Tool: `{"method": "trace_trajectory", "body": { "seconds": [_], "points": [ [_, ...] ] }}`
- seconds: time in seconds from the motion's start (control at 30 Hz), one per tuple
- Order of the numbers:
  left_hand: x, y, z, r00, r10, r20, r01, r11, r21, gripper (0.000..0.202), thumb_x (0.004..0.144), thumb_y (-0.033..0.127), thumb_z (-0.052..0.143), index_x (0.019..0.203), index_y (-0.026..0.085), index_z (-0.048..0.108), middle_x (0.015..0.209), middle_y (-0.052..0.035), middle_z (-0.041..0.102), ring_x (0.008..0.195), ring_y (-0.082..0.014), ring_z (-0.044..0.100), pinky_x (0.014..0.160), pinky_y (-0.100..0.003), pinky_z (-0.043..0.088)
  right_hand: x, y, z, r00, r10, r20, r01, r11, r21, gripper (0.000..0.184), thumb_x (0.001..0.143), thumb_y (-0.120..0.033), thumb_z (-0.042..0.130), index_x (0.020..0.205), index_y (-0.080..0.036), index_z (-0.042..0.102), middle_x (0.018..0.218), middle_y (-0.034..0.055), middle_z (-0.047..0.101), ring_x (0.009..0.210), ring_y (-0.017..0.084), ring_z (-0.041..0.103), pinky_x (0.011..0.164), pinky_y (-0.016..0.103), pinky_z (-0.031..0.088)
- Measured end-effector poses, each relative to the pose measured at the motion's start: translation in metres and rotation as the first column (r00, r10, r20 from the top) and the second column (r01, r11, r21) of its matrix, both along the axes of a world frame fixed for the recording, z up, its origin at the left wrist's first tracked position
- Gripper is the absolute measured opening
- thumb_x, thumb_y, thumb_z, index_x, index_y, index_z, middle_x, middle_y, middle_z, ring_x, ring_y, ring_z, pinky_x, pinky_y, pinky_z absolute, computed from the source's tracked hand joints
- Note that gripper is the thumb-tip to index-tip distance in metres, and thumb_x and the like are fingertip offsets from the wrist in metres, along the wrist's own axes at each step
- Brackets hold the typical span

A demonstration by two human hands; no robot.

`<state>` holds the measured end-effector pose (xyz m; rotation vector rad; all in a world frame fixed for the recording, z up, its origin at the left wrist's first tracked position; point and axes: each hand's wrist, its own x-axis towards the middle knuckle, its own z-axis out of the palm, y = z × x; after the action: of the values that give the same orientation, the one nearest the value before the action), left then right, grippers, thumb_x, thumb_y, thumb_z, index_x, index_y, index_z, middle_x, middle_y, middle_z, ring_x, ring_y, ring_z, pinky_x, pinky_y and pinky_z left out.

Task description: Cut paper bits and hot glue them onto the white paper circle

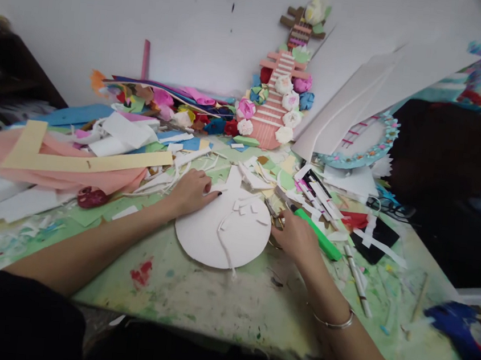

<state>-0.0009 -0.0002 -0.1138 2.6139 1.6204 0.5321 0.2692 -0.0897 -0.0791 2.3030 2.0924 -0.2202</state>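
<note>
A white lute-shaped paper board (205,230) with a round body and a narrow neck lies flat on the table. Small cut white pieces (246,208) and a curled white strip (225,244) are on top of it. My left hand (191,192) rests at the board's upper left edge, thumb stretched onto its surface, holding nothing. At the board's right edge, my right hand (297,234) has its fingers curled round a pair of metal scissors (278,223), which are partly hidden. A green-handled cutter (318,234) lies just beside that hand.
A pink paper lute with paper flowers (273,112) leans on the wall. Markers (318,194) and a black square (374,240) lie to the right. Paper scraps and a cream L-shaped strip (96,163) cover the left. A rolled white sheet (356,95) stands at the right.
</note>
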Motion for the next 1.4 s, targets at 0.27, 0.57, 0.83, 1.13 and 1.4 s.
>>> {"method": "trace_trajectory", "body": {
  "seconds": [0.27,0.57,0.83,1.13,1.4],
  "points": [
    [-0.01,0.077,0.018,0.978,0.166,-0.128,-0.168,0.986,-0.007,0.03,0.083,0.036,0.049,0.096,0.012,0.062,0.103,-0.0178,0.062,0.103,-0.0299,0.053,0.089,-0.038,0.039,0.0,0.0,0.001,0.999,-0.02,-0.035,0.019,1.0,-0.021,0.034,0.088,-0.042,0.047,0.108,-0.017,0.059,0.097,0.014,0.069,0.09,0.03,0.065,0.062,0.03,0.039],
    [0.013,0.111,0.006,0.93,0.291,-0.223,-0.326,0.934,-0.144,0.04,0.082,0.037,0.05,0.1,0.004,0.065,0.107,-0.0267,0.065,0.104,-0.0356,0.059,0.086,-0.039,0.044,0.001,0.0,-0.001,0.999,-0.007,-0.047,0.007,1.0,-0.003,0.027,0.088,-0.039,0.048,0.1,-0.017,0.058,0.097,0.0114,0.069,0.091,0.027,0.065,0.061,0.029,0.037],
    [0.003,0.133,0.03,0.966,0.236,-0.104,-0.253,0.944,-0.212,0.03,0.092,0.03,0.036,0.095,0.013,0.061,0.083,-0.0116,0.071,0.072,-0.0192,0.067,0.068,-0.025,0.046,0.001,0.0,0.0,0.999,0.011,-0.035,-0.011,1.0,-0.018,0.026,0.089,-0.037,0.048,0.101,-0.016,0.058,0.095,0.0125,0.069,0.089,0.028,0.066,0.058,0.029,0.033],
    [0.01,0.156,0.023,0.987,0.078,-0.139,-0.102,0.979,-0.175,0.025,0.069,0.035,0.064,0.086,0.017,0.058,0.093,-0.0123,0.067,0.089,-0.0278,0.062,0.073,-0.029,0.041,0.004,0.001,-0.004,0.998,0.015,-0.059,-0.015,1.0,0.001,0.024,0.086,-0.036,0.05,0.099,-0.017,0.057,0.095,0.0116,0.069,0.087,0.027,0.066,0.056,0.028,0.031],
    [0.024,0.116,0.051,0.996,-0.07,-0.062,0.054,0.972,-0.231,0.023,0.078,0.041,0.047,0.069,0.019,0.048,0.076,-0.0032,0.06,0.076,-0.0191,0.055,0.065,-0.025,0.036,0.005,0.002,-0.005,0.998,0.023,-0.058,-0.023,1.0,-0.006,0.026,0.087,-0.037,0.05,0.101,-0.016,0.058,0.095,0.0131,0.068,0.088,0.027,0.065,0.06,0.029,0.036]
  ]
}}
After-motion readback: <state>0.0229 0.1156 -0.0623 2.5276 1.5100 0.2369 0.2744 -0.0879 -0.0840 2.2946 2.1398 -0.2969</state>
